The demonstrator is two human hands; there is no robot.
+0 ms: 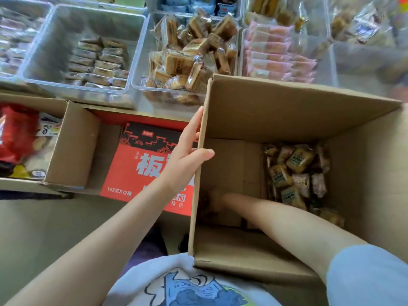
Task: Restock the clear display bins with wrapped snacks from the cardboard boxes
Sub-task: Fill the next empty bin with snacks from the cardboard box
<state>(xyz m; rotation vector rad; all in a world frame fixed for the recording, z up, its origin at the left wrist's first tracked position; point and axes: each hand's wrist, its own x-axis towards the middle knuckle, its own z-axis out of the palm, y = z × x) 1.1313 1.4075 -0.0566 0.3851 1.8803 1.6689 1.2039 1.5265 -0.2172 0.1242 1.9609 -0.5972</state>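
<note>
On the right of the floor space stands a large open brown cardboard box [287,111], its flaps raised, with a loose heap of small golden and pinkish wrapped snacks [295,173] lying in its far right corner. Behind it runs a row of clear plastic display bins: one [141,51] piled with tan wrapped cakes [192,51], one to its left [33,62] holding neat rows of dark flat packets [99,60], and one to the right [242,51] with stacked pink packets [276,54]. Left of the big box sits a lower open carton [72,146] containing a red and black printed box [141,168], and at the far left another carton with red bagged goods [17,133].

The left hand [187,153] grips the big box's left wall, fingers straight and together along the outside, thumb hooked over the edge to the inside. The right hand [212,202] reaches down into the box's near left corner; it is in shadow and blurred, so I cannot tell how its fingers lie.
</note>
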